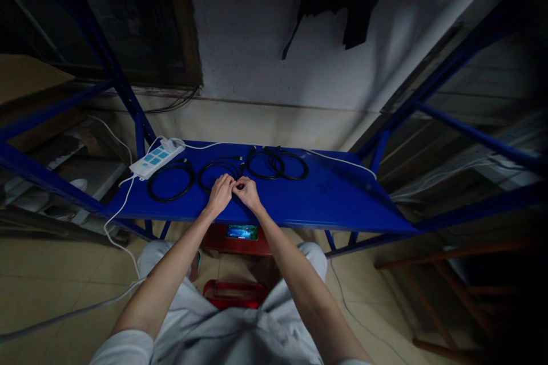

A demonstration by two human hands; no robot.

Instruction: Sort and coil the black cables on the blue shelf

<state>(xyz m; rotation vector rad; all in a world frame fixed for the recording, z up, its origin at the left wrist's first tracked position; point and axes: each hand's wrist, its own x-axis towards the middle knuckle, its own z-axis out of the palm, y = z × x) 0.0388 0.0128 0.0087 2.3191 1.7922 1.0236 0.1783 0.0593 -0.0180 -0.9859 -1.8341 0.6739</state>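
sideways beyond both hands [221,194] [248,193], one black cable [219,160] points its connector [238,158] right

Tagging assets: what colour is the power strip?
White body, light-blue socket faces on the power strip; shows best in the head view.

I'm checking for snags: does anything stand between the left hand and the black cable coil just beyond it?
Nothing visible: the left hand overlaps the near side of the black cable coil in this view. The white power strip lies off to the left.
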